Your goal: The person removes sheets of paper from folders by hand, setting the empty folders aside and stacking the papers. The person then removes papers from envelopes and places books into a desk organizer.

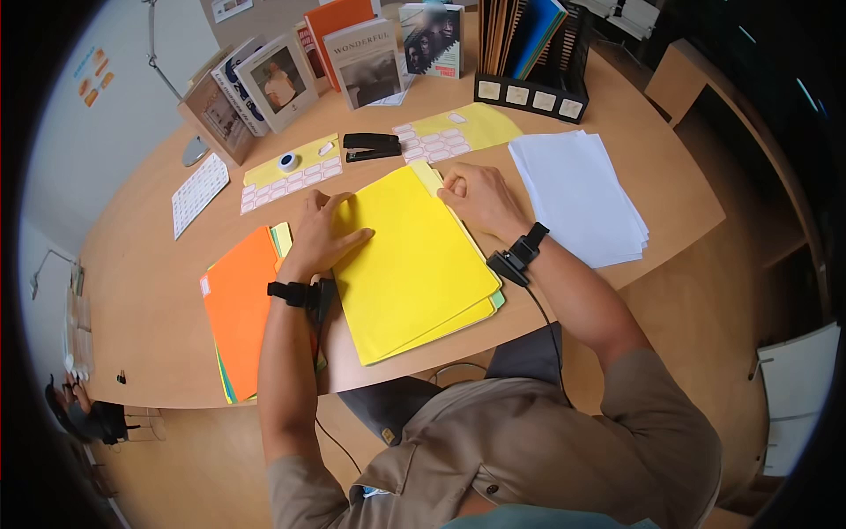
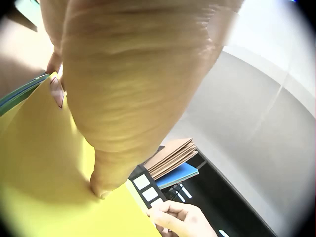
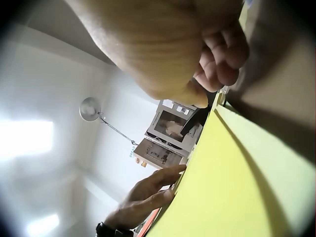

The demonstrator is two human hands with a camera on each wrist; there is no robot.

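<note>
A yellow folder [image 1: 414, 264] lies on the desk at the front, with other yellow and green folders showing beneath it. My left hand [image 1: 322, 234] rests along its left side, thumb stretched over the cover. A small red-edged label [image 2: 57, 92] shows at the folder's edge beside the left fingers. My right hand [image 1: 480, 196] is at the folder's upper right corner, fingers curled, fingertips right by the pale tab [image 1: 428, 178]. In the right wrist view its thumb and fingers [image 3: 217, 64] are close over the edge; I cannot tell whether they pinch anything.
An orange folder stack [image 1: 240, 313] lies left, white paper [image 1: 577, 198] right. Behind are a stapler [image 1: 372, 146], label sheets [image 1: 291, 181], a small white round object [image 1: 287, 161], a calendar card [image 1: 201, 194], upright books [image 1: 366, 66] and a black file rack [image 1: 529, 95].
</note>
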